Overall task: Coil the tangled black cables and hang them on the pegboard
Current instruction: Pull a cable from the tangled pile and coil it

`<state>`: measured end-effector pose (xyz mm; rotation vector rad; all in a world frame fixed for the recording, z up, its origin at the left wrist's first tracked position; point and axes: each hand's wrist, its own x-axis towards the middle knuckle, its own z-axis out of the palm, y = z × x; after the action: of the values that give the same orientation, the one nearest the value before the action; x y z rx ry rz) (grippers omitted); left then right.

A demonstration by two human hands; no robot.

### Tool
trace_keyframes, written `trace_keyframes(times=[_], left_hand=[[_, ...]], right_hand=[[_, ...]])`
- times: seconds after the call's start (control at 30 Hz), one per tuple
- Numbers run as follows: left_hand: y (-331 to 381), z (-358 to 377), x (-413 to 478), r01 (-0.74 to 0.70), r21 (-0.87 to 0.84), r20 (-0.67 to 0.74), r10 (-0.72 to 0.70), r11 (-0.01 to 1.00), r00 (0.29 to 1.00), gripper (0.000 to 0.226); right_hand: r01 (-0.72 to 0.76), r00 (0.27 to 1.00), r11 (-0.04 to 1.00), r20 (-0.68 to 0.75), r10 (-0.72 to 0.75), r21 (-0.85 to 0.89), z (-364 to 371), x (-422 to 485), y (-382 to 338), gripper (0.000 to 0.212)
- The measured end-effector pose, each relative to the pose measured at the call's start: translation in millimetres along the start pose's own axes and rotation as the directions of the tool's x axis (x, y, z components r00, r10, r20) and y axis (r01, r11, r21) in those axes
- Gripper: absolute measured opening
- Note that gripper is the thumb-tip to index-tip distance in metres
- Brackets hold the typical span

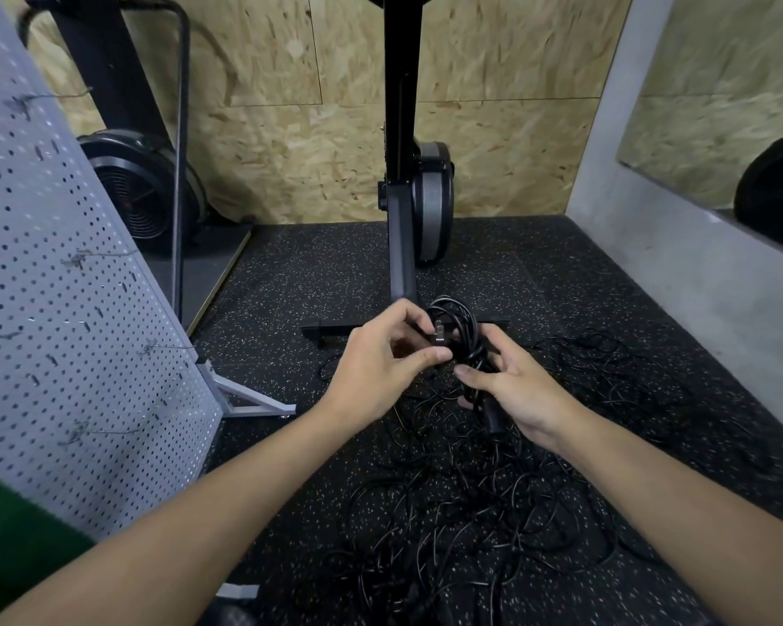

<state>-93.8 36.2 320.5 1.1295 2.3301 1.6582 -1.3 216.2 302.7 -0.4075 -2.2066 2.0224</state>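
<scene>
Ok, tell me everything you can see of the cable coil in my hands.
The coil is thin, glossy black cable, seemingly rubber-sheathed, wound into several rough loops and held upright above the floor tangle. The left hand pinches its plug, metal prongs pointing up; the right hand grips the loops' lower side. A thicker black connector end hangs by that hand's palm.

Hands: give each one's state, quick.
Left hand: pinches the plug.
Right hand: grips the coil.
</scene>
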Motion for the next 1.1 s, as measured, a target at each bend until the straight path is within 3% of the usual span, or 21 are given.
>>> trace_keyframes(times=[0.1,0.27,0.5,0.73,0.8,0.93,1.1], left_hand=[[2,6,-1,0.011,-0.005,-0.022,-0.011,1.000,1.000,0.022],[1,6,0,0.036,0.001,-0.114,-0.035,0.999,0.993,0.011],[-1,3,4,0.115,0.049,-0.091,-0.110,0.992,0.990,0.012],[-6,0,5,0.215,0.115,-0.052,-0.210,0.970,0.976,0.012],[-7,0,4,0.208,0.109,-0.058,-0.203,0.972,0.977,0.012],[-11,1,4,0.193,0.123,-0.003,-0.194,0.974,0.981,0.023],[-15,3,5,0.202,0.092,0.082,-0.210,0.975,0.974,0.031]], right_hand=[[0.002,1.000,0.998,0.012,-0.002,0.066,2,0,-4,0.040],[0.087,0.996,0.991,0.043,-0.083,-0.102,8,-5,-5,0.044],[0.148,0.989,0.943,0.052,-0.139,-0.296,10,-7,-9,0.043],[0.179,0.983,0.822,0.075,-0.165,-0.540,16,-11,-9,0.045],[0.183,0.983,0.836,0.078,-0.168,-0.516,13,-8,-9,0.046],[0.064,0.995,0.969,0.093,-0.043,-0.239,15,-8,-14,0.034],[0.030,0.998,0.990,-0.050,-0.037,-0.136,19,-3,-11,0.024]])
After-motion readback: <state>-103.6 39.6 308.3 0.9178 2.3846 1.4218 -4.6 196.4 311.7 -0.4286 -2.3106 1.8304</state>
